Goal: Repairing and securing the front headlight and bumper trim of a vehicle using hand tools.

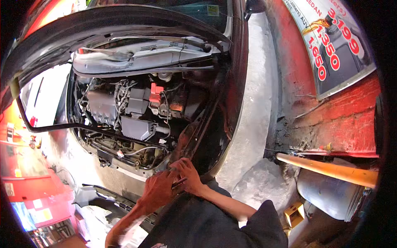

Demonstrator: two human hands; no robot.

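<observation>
At the front corner of a dark car with its hood raised, my left hand (pixel 162 187) and my right hand (pixel 186 177) are close together, both with curled fingers. A slim dark object (pixel 179 182), too small to name, lies between them; what exactly each hand grips is partly hidden. Just beyond them are the open engine bay's front edge (pixel 136 162) and a pale hose (pixel 140 149). Farther in sit a dark plastic box (pixel 133 129), the engine (pixel 100 106) and the battery with a red terminal cover (pixel 155 93).
A hood prop rod (pixel 53 126) crosses at left. A detached dark car part (pixel 108 194) lies below the bumper. A red wall (pixel 331 128) with a signboard (pixel 339 62) runs along the right, beside an orange pole (pixel 322 169), a metal drum (pixel 324 194) and a yellow box (pixel 294 214).
</observation>
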